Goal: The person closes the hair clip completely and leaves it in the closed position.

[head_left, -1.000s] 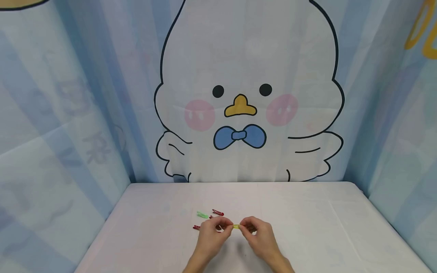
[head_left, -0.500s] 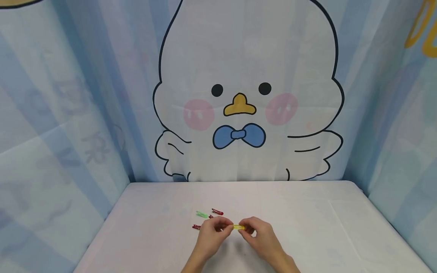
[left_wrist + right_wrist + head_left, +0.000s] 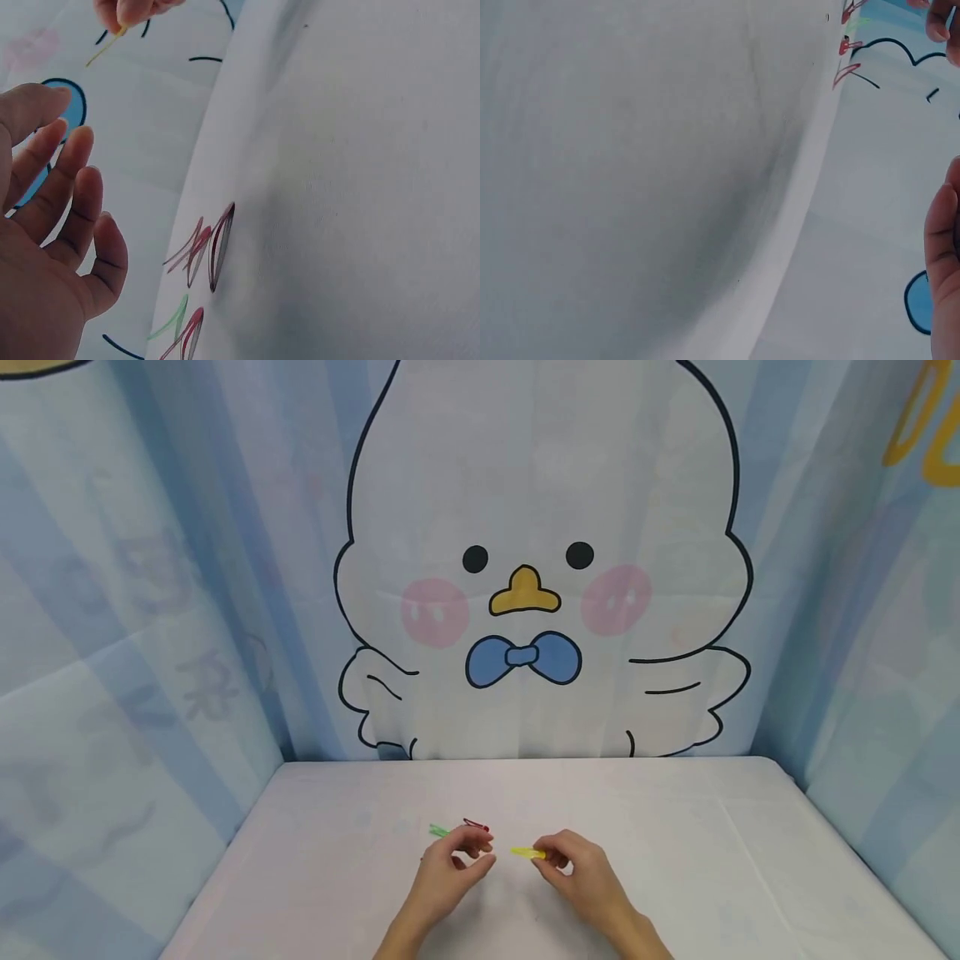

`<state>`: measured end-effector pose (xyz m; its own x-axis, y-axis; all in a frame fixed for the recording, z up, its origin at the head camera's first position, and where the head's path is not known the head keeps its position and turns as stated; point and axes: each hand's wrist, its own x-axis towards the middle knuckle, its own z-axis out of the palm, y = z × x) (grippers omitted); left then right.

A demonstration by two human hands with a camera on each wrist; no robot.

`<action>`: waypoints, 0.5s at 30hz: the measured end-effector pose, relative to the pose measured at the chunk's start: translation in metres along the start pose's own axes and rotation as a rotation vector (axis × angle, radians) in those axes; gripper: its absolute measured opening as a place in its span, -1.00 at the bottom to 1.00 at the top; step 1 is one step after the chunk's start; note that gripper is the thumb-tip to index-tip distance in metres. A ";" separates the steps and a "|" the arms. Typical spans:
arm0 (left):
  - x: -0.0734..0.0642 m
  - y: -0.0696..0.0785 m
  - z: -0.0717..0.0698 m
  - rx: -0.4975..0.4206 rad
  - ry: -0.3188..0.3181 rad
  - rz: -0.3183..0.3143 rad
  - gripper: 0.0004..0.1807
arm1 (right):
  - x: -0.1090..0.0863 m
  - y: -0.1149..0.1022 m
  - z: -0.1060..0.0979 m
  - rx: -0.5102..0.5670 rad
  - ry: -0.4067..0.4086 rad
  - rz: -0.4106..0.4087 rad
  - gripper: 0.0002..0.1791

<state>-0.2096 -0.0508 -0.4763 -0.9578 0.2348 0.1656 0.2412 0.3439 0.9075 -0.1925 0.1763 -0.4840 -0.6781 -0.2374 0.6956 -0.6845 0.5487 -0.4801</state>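
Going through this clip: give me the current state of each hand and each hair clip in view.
Yellow clip: pinched by one end in the right hand; whether snapped open or shut, cannot tell.
Right hand: holding the yellow clip.
Left hand: holding nothing, fingers relaxed and apart.
Green clip: lying on the table, arms apart.
Red clips: lying on the table, at least one with arms apart.

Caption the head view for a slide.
Right hand pinches a yellow clip; empty left hand hovers near a green clip.
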 end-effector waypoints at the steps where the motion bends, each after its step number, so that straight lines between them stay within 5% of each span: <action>1: 0.000 -0.001 -0.003 0.006 0.003 -0.002 -0.76 | 0.001 0.001 0.000 0.001 0.003 0.002 -0.63; 15: -0.003 -0.023 -0.044 0.078 0.080 -0.010 -0.73 | 0.010 0.023 -0.009 -0.036 0.043 0.027 -0.64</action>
<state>-0.2195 -0.0994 -0.4802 -0.9690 0.1586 0.1895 0.2396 0.4161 0.8772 -0.2131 0.1938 -0.4834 -0.6836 -0.1875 0.7053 -0.6555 0.5827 -0.4804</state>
